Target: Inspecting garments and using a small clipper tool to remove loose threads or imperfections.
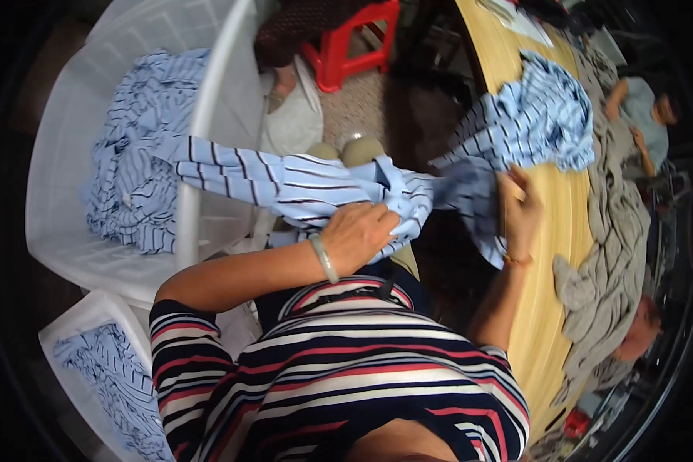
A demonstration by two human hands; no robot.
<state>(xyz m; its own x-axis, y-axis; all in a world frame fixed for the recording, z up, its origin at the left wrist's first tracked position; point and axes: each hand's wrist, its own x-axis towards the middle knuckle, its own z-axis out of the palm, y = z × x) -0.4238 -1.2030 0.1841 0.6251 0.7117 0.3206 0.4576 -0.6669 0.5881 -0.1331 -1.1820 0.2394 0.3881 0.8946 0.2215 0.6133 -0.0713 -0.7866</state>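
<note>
A long piece of light-blue striped cloth (316,181) stretches from the left bin across my lap. My left hand (362,235), wearing a pale bangle, is closed on its bunched middle. Toward the table, my right hand (520,212) is slightly blurred, its fingers curled at the edge of a shaded part of the striped cloth (477,204). The fingertips' hold is partly hidden. A crumpled heap of the same striped cloth (543,115) lies on the table just beyond my right hand.
A large white plastic bin (61,196) holds striped cloth at left; a smaller white bin (92,308) stands nearer. The wooden table (543,308) curves along the right, with grey cloth (612,262) on its far side. A red stool (331,58) stands ahead. Another person (643,115) sits across the table.
</note>
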